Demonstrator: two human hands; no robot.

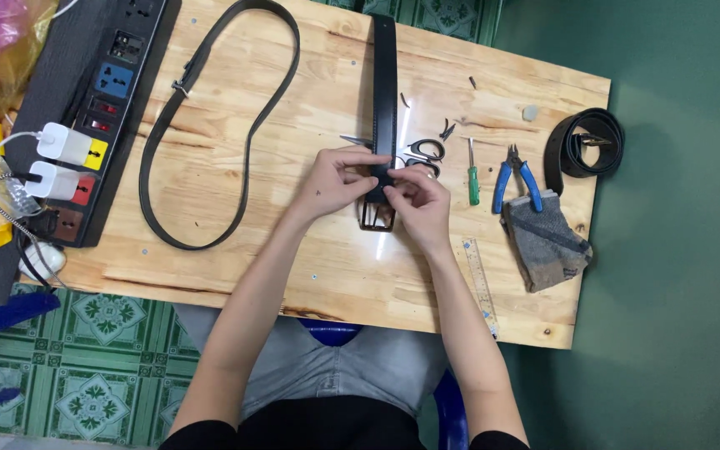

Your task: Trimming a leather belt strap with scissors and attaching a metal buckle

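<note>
right, both hands are down at the near end of the straight black belt (384, 92), which lies lengthwise across the middle of the wooden bench (310, 250) and runs away from the person. the left hand (332, 179) pinches the strap end from the side, fingertips closed on the leather, while the right hand (418, 200) closes its thumb and fingers on the same end just above the metal buckle (377, 215). the buckle frame sits flat on the bench right below the fingers, touching the strap end, so by the look of it the buckle is at the strap but the joint is in hand rather than finished; whether a screw or clasp is seated there i cannot tell, the fingers cover it. just beyond the right hand lie the scissors (427, 152), with small dark offcuts near them, which suggests trimming is done. a green-handled screwdriver (473, 175) and blue-handled pliers (517, 177) wait untouched to the right, beside a grey glove (547, 242) and a clear ruler (481, 283). a second belt, looped (210, 125), lies well apart on the left, and a coiled belt (583, 146) sits at the far right edge.
</note>
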